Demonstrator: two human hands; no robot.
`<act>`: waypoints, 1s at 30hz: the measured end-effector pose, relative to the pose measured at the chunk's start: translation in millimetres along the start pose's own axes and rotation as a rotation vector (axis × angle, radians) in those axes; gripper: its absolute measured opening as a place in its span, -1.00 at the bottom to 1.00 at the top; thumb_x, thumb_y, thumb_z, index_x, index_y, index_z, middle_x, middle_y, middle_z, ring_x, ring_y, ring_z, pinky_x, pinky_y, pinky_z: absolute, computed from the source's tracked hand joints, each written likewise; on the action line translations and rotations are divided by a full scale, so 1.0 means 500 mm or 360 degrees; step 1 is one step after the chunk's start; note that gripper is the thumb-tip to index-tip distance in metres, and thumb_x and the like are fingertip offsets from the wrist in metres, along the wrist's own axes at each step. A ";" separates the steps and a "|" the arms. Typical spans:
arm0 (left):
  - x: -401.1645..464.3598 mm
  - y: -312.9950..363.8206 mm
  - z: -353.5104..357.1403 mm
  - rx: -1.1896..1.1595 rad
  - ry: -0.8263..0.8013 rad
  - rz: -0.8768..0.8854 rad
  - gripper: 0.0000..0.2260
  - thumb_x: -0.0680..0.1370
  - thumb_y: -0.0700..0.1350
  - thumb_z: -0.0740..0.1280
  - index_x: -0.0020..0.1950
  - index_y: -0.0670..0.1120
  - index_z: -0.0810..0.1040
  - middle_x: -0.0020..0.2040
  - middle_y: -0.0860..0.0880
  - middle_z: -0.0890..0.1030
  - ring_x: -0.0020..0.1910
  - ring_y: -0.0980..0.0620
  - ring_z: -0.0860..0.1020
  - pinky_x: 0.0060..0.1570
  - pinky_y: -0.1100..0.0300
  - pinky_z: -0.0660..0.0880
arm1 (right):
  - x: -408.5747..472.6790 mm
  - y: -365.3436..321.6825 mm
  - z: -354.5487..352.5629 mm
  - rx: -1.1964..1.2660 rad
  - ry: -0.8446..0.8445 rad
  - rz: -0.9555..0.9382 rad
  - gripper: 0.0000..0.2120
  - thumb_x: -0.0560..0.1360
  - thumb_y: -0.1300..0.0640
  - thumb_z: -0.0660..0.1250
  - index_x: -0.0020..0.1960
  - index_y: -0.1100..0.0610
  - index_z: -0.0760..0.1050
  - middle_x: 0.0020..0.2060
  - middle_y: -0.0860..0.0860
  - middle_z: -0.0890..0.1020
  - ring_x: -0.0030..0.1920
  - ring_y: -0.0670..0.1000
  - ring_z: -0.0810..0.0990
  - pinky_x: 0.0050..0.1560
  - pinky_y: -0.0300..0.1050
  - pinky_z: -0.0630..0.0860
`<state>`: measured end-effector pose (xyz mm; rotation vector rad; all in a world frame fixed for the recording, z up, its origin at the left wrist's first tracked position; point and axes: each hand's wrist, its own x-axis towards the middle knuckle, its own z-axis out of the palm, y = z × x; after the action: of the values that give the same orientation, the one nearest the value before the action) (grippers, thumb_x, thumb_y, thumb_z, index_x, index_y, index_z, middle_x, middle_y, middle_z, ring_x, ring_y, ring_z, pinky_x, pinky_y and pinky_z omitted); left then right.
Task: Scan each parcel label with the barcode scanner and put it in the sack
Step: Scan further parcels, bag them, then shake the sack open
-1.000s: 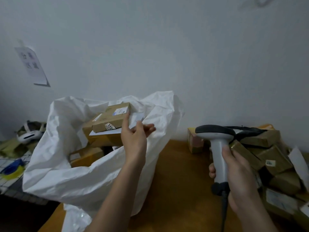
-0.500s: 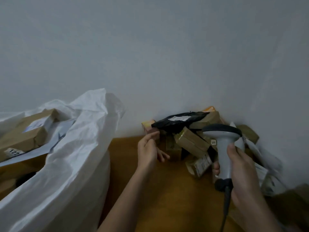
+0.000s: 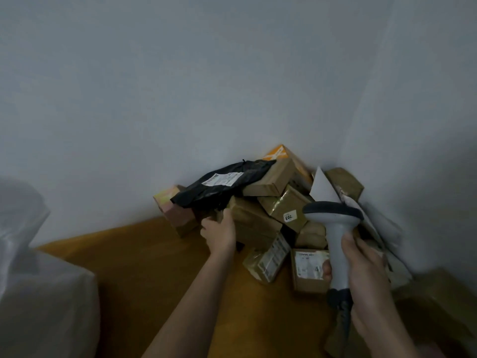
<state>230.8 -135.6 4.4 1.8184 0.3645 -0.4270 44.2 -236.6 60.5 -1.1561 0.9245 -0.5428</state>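
Your left hand (image 3: 219, 232) sits at the foot of the parcel pile (image 3: 273, 210) in the corner, centre right of the frame, its fingers curled onto the edge of a brown box (image 3: 254, 222) that lies just under the black mailer (image 3: 223, 183); it looks like a grip taking hold, though the dim, soft view leaves it unclear whether the box is fully clasped. That box runs with its long axis slanting from upper left down to lower right, so your left hand meets its near end. Your right hand (image 3: 366, 277) is wrapped around the handle of the barcode scanner (image 3: 335, 228), lower right, head pointing up toward the pile. The sack (image 3: 38, 293) stands at the lower left edge, well apart across the counter (image 3: 154, 267), so the box must travel leftward once it is scanned.
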 end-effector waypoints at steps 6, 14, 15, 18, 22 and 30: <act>0.108 -0.014 0.066 0.0139 0.0052 -0.0320 0.01 0.39 0.33 0.43 0.58 -0.12 -0.04 0.53 -0.21 0.11 0.45 -0.28 0.22 0.29 -0.16 0.35 | 0.057 0.029 -0.009 0.0002 0.0047 0.0126 -0.81 0.63 0.01 0.17 -0.05 0.06 0.50 -0.35 0.16 0.50 -0.35 0.08 0.48 -0.35 -0.05 0.40; 0.115 -0.115 -0.005 -0.0201 -0.0350 -0.0434 0.01 0.21 0.41 0.44 0.50 -0.09 0.25 0.31 -0.14 0.48 0.21 -0.18 0.50 0.22 -0.15 0.49 | 0.037 0.031 -0.012 0.0005 0.0030 0.0087 -0.80 0.64 0.02 0.16 0.01 0.07 0.52 -0.31 0.14 0.49 -0.38 0.04 0.48 -0.38 -0.09 0.41; 0.104 -0.129 -0.025 -0.0220 -0.0411 -0.0415 0.00 0.22 0.39 0.45 0.50 -0.09 0.26 0.29 -0.14 0.49 0.19 -0.17 0.51 0.20 -0.14 0.51 | 0.027 0.030 -0.010 0.0003 0.0008 0.0083 -0.80 0.64 0.01 0.16 0.03 0.06 0.52 -0.30 0.14 0.49 -0.38 0.04 0.49 -0.40 -0.11 0.42; 0.069 -0.165 -0.093 -0.0232 -0.0476 -0.0329 -0.04 0.26 0.30 0.50 0.49 -0.18 0.27 0.26 -0.15 0.50 0.14 -0.14 0.55 0.15 -0.08 0.56 | -0.010 0.030 0.000 0.0011 -0.0045 0.0059 -0.81 0.64 -0.01 0.17 0.05 0.04 0.52 -0.32 0.15 0.51 -0.40 0.03 0.50 -0.43 -0.13 0.44; 0.009 -0.174 -0.170 -0.0007 -0.0473 -0.0002 0.07 0.11 0.31 0.54 0.50 -0.06 0.24 0.32 -0.10 0.46 0.20 -0.11 0.52 0.19 -0.08 0.55 | -0.060 0.035 0.015 0.0026 -0.0076 0.0024 -0.84 0.60 -0.04 0.26 0.07 0.01 0.53 -0.28 0.08 0.59 -0.39 -0.01 0.52 -0.37 -0.08 0.46; -0.134 -0.166 -0.243 0.0550 -0.0278 0.1513 -0.05 0.21 -0.22 0.61 0.47 0.06 0.17 0.37 0.05 0.20 0.38 0.12 0.24 0.26 0.40 0.31 | -0.153 0.049 0.017 0.0015 -0.0141 0.0005 -0.59 0.52 -0.05 0.37 0.28 0.07 0.37 -0.05 0.09 0.65 -0.26 0.01 0.58 -0.31 -0.12 0.50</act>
<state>146.4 2.1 -3.3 2.0299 -0.7258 0.0345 8.3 -164.1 64.1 -1.1611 0.8470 -0.4890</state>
